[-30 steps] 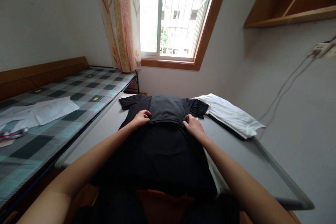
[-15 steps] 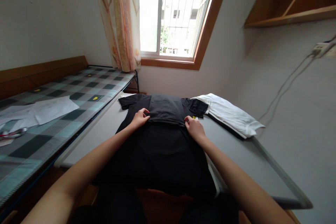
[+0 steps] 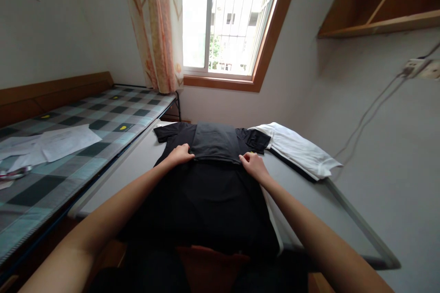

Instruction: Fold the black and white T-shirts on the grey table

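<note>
A black T-shirt [image 3: 213, 206] lies spread on the table, its short sleeves toward the window and its lower part toward me. On its upper middle is a flat, dark grey folded cloth [image 3: 216, 139]. My left hand [image 3: 181, 154] is closed, thumb and fingers pinching the near left corner of this cloth. At the near right corner my right hand [image 3: 253, 165] pinches it in the same way. A small yellow patch shows just behind the right hand. Whether the grey cloth is a separate garment, I cannot tell.
A folded white garment [image 3: 297, 149] with a dark one under it lies on the light grey table [image 3: 305, 210], right of the shirt. Left is a bed with a checked mattress [image 3: 137, 112] and papers [image 3: 70, 142]. A wooden shelf [image 3: 381, 23] hangs upper right.
The left hand's fingers have closed down on the cloth's corner; its index finger was raised before. The right hand stays at its corner. The view has shifted slightly.
</note>
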Demonstrator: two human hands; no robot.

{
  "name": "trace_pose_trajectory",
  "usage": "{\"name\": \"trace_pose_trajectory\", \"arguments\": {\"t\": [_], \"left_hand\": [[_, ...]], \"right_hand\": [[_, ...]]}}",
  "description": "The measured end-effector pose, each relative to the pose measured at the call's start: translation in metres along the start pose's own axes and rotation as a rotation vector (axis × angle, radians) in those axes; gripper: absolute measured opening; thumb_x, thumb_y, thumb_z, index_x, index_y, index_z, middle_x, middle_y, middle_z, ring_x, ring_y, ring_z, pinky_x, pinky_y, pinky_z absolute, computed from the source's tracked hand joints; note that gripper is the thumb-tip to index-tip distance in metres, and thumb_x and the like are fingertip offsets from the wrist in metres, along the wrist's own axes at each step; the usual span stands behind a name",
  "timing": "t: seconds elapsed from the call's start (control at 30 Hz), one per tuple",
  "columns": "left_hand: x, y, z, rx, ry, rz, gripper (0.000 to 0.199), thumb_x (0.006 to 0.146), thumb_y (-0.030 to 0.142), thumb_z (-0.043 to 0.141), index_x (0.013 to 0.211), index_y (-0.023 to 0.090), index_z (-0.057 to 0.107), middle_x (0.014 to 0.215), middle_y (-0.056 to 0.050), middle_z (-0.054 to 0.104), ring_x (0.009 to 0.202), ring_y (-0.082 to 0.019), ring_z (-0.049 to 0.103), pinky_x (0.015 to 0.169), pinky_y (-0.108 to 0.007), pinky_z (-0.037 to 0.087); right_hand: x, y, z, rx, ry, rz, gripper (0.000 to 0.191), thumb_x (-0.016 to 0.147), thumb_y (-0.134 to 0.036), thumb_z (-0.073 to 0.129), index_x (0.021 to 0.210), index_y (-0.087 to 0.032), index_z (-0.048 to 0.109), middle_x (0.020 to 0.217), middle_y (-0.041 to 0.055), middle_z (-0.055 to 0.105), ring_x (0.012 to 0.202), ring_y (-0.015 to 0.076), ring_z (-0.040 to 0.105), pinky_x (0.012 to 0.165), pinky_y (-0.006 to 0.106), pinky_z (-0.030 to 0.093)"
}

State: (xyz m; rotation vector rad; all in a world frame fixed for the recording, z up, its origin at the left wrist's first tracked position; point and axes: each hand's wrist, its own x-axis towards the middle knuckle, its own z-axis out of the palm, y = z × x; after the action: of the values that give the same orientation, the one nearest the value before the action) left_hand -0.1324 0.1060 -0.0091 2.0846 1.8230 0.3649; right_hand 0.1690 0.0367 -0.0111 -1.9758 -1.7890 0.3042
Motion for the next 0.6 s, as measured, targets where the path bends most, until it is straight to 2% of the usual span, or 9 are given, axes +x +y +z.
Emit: {"name": "trace_pose_trajectory", "arguments": {"t": [0.1, 0.17, 0.23, 0.3, 0.43, 0.53, 0.6], "left_hand": [[0.009, 0.002, -0.006, -0.098, -0.128, -0.047, 0.031, 0.062, 0.027, 0.072, 0.089, 0.015, 0.066, 0.079, -0.007, 0.07, 0.072, -0.022, 0.067, 0.058, -0.023, 0.044], [0.011, 0.003, -0.01, -0.177, -0.217, -0.056, 0.022, 0.063, 0.027, 0.072, 0.08, 0.014, 0.066, 0.065, -0.004, 0.066, 0.057, -0.018, 0.062, 0.05, -0.022, 0.04], [0.012, 0.003, -0.012, -0.234, -0.279, -0.07, 0.017, 0.066, 0.03, 0.07, 0.071, 0.014, 0.064, 0.057, -0.003, 0.062, 0.048, -0.014, 0.056, 0.044, -0.021, 0.034], [0.011, 0.003, -0.013, -0.242, -0.3, -0.091, 0.023, 0.07, 0.035, 0.07, 0.063, 0.014, 0.062, 0.051, -0.002, 0.058, 0.042, -0.012, 0.049, 0.041, -0.021, 0.03], [0.011, 0.006, -0.012, -0.205, -0.254, -0.114, 0.036, 0.069, 0.044, 0.075, 0.054, 0.016, 0.056, 0.041, 0.002, 0.047, 0.036, -0.01, 0.041, 0.038, -0.022, 0.025], [0.009, 0.008, -0.009, -0.27, -0.245, -0.116, 0.037, 0.069, 0.042, 0.077, 0.056, 0.016, 0.054, 0.041, 0.004, 0.044, 0.035, -0.009, 0.04, 0.038, -0.021, 0.024], [0.007, 0.009, -0.007, -0.385, -0.25, -0.127, 0.032, 0.071, 0.039, 0.077, 0.065, 0.015, 0.056, 0.047, 0.004, 0.049, 0.04, -0.009, 0.047, 0.04, -0.019, 0.028]], "right_hand": [[0.017, 0.0, -0.005, 0.211, -0.154, 0.25, 0.028, 0.088, -0.036, 0.06, 0.069, -0.016, 0.059, 0.057, 0.0042, 0.062, 0.052, 0.0152, 0.061, 0.053, 0.024, 0.047], [0.024, 0.001, -0.007, 0.251, -0.265, 0.304, 0.033, 0.082, -0.042, 0.066, 0.064, -0.016, 0.057, 0.049, 0.003, 0.058, 0.043, 0.0139, 0.056, 0.044, 0.023, 0.044], [0.027, 0.002, -0.007, 0.195, -0.306, 0.294, 0.038, 0.077, -0.047, 0.072, 0.062, -0.016, 0.056, 0.044, 0.0023, 0.053, 0.039, 0.0136, 0.052, 0.04, 0.023, 0.041], [0.03, 0.004, -0.006, 0.123, -0.298, 0.278, 0.04, 0.073, -0.051, 0.074, 0.062, -0.016, 0.057, 0.042, 0.0024, 0.052, 0.04, 0.0153, 0.052, 0.04, 0.024, 0.039], [0.033, 0.007, -0.004, 0.043, -0.226, 0.216, 0.041, 0.064, -0.052, 0.08, 0.061, -0.018, 0.057, 0.046, 0.0013, 0.052, 0.048, 0.018, 0.058, 0.043, 0.024, 0.038], [0.034, 0.007, -0.002, 0.04, -0.224, 0.192, 0.039, 0.064, -0.047, 0.08, 0.056, -0.019, 0.055, 0.045, -0.0006, 0.05, 0.049, 0.0159, 0.056, 0.043, 0.022, 0.035], [0.032, 0.006, 0.0, 0.084, -0.244, 0.211, 0.038, 0.069, -0.041, 0.077, 0.052, -0.018, 0.053, 0.042, -0.0018, 0.047, 0.046, 0.0126, 0.052, 0.042, 0.021, 0.032]]}}
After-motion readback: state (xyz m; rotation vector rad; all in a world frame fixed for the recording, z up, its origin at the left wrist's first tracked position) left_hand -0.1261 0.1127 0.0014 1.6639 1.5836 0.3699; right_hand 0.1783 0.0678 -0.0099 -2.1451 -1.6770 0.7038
